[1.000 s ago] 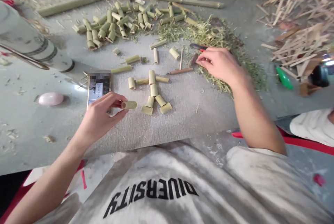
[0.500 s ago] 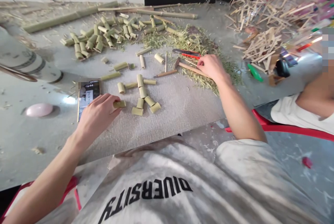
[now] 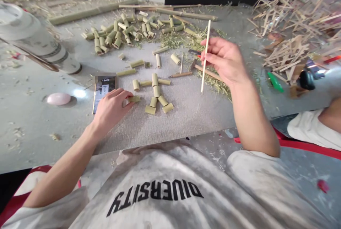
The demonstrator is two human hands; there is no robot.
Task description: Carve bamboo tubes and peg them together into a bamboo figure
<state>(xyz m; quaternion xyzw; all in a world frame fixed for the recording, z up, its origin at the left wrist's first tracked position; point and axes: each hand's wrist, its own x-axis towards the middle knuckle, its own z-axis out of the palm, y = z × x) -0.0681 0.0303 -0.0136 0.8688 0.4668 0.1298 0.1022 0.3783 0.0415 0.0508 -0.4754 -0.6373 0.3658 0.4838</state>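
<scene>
Grey table (image 3: 170, 126) carried everything. Big heap of thin wooden sticks (image 3: 282, 47) sat at the far right. Long bamboo pole (image 3: 87, 14) lay along the back left, pile of cut bamboo pieces (image 3: 114, 33) in front of it. Green shavings (image 3: 173, 40) spread to the right of that pile and on behind the right hand. Patterned white cup (image 3: 39, 40) stood at the left. Bamboo figure (image 3: 156, 90), short segments laid out with arms and legs, lay flat mid-table between the two hands. Hands well apart from each other: left hand (image 3: 113, 106) over the near right part of the phone, thumb and fingers pinched on a short bamboo piece; right hand (image 3: 221, 58) raised beyond the figure's right side, thumb and fingers clamped on a pale stick. Phone (image 3: 102, 88) lay screen up, partly covered. Hammer (image 3: 209, 72) lay on the shavings, handle running under the right wrist. Pale stick (image 3: 208, 30) was nearly upright, top leaning slightly right; can't tell if its lower end touched the table. Pointed tool (image 3: 183, 74) lay just left of the hammer. Pink oval object (image 3: 59, 99) sat left of the phone. Short bamboo piece (image 3: 135, 99) was at the left fingertips, just left of the figure, near its legs; unclear whether it rested on the table.
</scene>
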